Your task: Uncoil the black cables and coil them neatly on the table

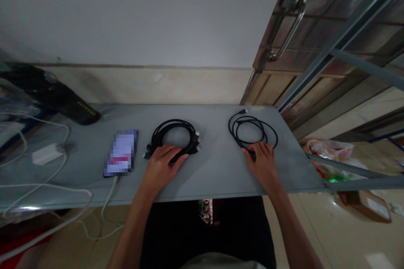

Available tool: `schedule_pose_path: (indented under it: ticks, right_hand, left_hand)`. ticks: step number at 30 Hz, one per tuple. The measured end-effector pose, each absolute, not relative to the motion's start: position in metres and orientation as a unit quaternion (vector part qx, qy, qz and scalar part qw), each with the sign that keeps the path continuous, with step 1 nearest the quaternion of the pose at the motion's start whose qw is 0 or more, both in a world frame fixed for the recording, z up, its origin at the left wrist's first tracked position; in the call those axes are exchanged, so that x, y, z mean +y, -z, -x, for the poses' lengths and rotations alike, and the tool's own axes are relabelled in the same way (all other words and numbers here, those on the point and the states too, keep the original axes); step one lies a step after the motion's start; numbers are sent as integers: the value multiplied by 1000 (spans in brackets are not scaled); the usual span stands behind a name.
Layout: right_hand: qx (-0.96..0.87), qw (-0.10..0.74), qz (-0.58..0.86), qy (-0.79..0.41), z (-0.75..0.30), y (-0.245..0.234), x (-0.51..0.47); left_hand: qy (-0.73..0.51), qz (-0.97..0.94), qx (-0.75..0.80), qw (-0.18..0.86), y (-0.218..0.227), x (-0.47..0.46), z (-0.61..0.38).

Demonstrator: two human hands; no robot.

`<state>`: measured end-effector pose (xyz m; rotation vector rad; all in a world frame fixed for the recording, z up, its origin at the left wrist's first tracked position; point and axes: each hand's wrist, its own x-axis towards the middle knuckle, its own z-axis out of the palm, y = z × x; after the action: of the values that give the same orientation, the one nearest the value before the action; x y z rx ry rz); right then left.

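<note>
On the grey tabletop lies a thick coil of black cables (191, 132), with several plugs sticking out at its left and right sides. My left hand (162, 166) is closed over the near edge of this coil, thumb toward the right. Farther right, a looser coil of thin black cable (232, 129) rests flat, one plug end pointing up and right at its far side. The fingers of my right hand (264, 164) are bent onto its near edge and grip it there; my hand partly hides that stretch of cable.
Left of the thick coil lies a phone (121, 153) with a white charging cord plugged in. Beyond it are a white adapter (47, 154), trailing white cords and a black cylindrical bottle (67, 103). A wall backs the table (211, 176); a metal post (315, 67) rises at its right end.
</note>
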<state>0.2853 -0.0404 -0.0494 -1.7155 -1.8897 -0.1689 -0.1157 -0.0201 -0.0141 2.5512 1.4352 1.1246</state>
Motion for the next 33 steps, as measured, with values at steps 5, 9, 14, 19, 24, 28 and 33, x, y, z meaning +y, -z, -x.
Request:
schedule_pose_path:
  ticks: [5, 9, 14, 19, 24, 28, 33]
  right_hand:
    - [-726, 270, 629, 66, -284, 48, -41]
    - [-737, 270, 615, 71, -284, 48, -41]
    - [-736, 277, 615, 60, -282, 45, -43]
    - [-737, 261, 620, 70, -278, 44, -49]
    - [-735, 316, 599, 34, -255, 42, -82]
    - [-732, 377, 564, -59, -232, 24, -141]
    - [-664, 439, 584, -159, -221, -13, -209]
  left_hand:
    - [-360, -812, 459, 15, 16, -18, 117]
    - [-357, -815, 456, 14, 16, -18, 118]
    - [-369, -808, 459, 12, 16, -20, 117]
    - [-371, -808, 458, 5, 18, -20, 117]
    - [-387, -810, 441, -25, 12, -23, 119]
    - [-418, -788, 452, -21, 2, -56, 99]
    - [-397, -815, 409, 106, 8, -112, 36]
